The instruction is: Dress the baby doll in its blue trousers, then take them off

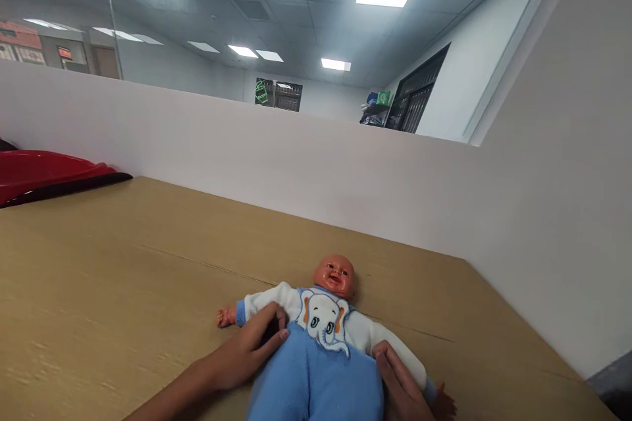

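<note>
A baby doll (pixel 336 276) lies on its back with its arms spread and its head away from me. It wears a white top (pixel 364 332) with an elephant picture (pixel 323 320) on the chest and blue cuffs. Blue pants (pixel 316 375) cover its lower body, and the feet are out of frame. My left hand (pixel 257 342) is closed at the left side of the waist, thumb and fingertips on the pants' upper edge. At the opposite side my right hand (pixel 401 381) pinches the waist edge, its fingers partly hidden.
The doll lies on a wide tan wooden tabletop (pixel 123 289) with a few seams. A low white wall (pixel 276 158) with a glass window above runs along the back, and another wall (pixel 553 210) stands on the right. At the far left is a red, black-edged plastic object (pixel 49 174).
</note>
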`<action>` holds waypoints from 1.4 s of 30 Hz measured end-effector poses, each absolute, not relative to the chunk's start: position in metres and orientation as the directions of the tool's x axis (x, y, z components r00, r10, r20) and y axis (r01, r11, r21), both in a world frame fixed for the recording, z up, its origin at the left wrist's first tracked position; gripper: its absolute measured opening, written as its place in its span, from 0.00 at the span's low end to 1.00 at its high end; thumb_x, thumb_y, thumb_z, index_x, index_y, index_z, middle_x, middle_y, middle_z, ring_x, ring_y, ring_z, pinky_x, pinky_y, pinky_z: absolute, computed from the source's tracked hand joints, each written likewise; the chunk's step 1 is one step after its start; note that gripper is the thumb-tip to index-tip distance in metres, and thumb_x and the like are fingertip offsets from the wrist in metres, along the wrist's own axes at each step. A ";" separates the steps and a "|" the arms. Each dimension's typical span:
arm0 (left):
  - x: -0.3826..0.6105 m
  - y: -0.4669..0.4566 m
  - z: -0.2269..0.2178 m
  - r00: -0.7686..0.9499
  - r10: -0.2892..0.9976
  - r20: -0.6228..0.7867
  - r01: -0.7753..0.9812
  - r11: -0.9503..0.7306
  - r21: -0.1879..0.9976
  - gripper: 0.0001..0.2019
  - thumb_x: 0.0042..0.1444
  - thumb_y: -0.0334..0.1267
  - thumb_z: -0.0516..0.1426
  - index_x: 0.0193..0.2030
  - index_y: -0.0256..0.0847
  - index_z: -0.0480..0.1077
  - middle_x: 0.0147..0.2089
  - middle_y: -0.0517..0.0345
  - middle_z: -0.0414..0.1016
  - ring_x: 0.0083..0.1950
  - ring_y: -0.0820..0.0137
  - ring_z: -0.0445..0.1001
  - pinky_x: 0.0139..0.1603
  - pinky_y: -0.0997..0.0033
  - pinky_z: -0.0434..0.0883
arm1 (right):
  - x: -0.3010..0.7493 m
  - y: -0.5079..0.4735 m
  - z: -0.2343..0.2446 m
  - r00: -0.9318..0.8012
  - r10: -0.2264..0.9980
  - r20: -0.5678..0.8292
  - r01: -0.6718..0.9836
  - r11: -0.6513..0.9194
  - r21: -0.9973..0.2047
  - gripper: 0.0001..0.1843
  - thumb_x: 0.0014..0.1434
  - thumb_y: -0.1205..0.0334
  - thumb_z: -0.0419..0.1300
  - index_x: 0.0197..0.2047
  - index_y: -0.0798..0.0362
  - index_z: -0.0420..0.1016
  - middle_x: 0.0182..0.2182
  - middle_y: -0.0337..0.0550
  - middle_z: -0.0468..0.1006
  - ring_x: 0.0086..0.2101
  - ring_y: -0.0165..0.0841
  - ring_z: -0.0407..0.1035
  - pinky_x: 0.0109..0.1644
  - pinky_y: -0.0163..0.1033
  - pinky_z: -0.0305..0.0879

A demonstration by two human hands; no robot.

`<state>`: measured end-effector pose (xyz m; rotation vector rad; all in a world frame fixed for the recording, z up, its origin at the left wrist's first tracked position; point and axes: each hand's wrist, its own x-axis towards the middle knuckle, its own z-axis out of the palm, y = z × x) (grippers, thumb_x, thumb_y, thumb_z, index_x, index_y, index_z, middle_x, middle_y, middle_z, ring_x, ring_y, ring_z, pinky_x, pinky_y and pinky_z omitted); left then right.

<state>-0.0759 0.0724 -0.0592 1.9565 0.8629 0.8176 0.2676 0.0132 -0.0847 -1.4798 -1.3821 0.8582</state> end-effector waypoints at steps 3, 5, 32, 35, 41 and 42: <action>-0.078 0.070 -0.060 0.542 0.813 0.213 0.308 -0.427 0.850 0.19 0.75 0.57 0.48 0.52 0.43 0.64 0.50 0.53 0.69 0.50 0.61 0.66 0.55 0.61 0.65 | 0.265 0.013 -0.091 0.057 0.998 0.041 0.311 0.021 -0.950 0.20 0.60 0.35 0.63 0.39 0.43 0.78 0.35 0.41 0.79 0.43 0.44 0.76 0.50 0.45 0.76; -0.078 0.070 -0.060 0.535 0.820 0.205 0.325 -0.423 0.846 0.20 0.74 0.58 0.48 0.51 0.42 0.65 0.49 0.52 0.70 0.50 0.60 0.67 0.56 0.61 0.65 | 0.265 0.014 -0.098 -0.021 0.999 0.048 0.271 0.052 -0.961 0.21 0.60 0.37 0.65 0.42 0.46 0.77 0.39 0.43 0.80 0.46 0.43 0.76 0.54 0.45 0.75; -0.004 0.048 -0.002 0.482 0.681 0.551 0.268 -0.713 0.648 0.30 0.60 0.37 0.67 0.66 0.49 0.62 0.68 0.44 0.65 0.69 0.49 0.62 0.71 0.45 0.62 | 0.316 0.019 0.025 -0.202 0.886 0.417 0.950 0.282 -0.137 0.20 0.50 0.65 0.66 0.48 0.43 0.82 0.40 0.44 0.85 0.43 0.47 0.77 0.56 0.56 0.67; 0.031 0.063 0.017 0.483 0.626 0.612 0.217 -0.763 0.609 0.45 0.49 0.35 0.73 0.71 0.46 0.59 0.72 0.42 0.62 0.73 0.47 0.58 0.74 0.44 0.60 | 0.276 0.024 0.080 -0.389 0.785 0.482 0.906 0.421 0.046 0.24 0.49 0.66 0.69 0.51 0.41 0.80 0.39 0.41 0.85 0.46 0.48 0.76 0.62 0.60 0.62; 0.056 0.108 0.026 0.386 0.666 0.638 -0.064 -0.671 0.739 0.11 0.59 0.42 0.64 0.45 0.41 0.74 0.47 0.48 0.80 0.49 0.53 0.76 0.55 0.52 0.73 | 0.203 0.016 0.143 -0.472 0.616 0.631 0.784 0.620 -0.019 0.25 0.59 0.50 0.72 0.58 0.41 0.74 0.45 0.42 0.82 0.48 0.48 0.75 0.66 0.62 0.64; 0.050 0.113 0.027 0.364 0.714 0.599 -0.122 -0.601 0.790 0.11 0.59 0.44 0.66 0.42 0.40 0.74 0.44 0.50 0.80 0.47 0.54 0.76 0.53 0.54 0.74 | 0.197 0.013 0.142 -0.370 0.591 0.717 0.770 0.627 -0.119 0.27 0.61 0.49 0.71 0.61 0.40 0.72 0.50 0.43 0.80 0.52 0.47 0.74 0.65 0.59 0.67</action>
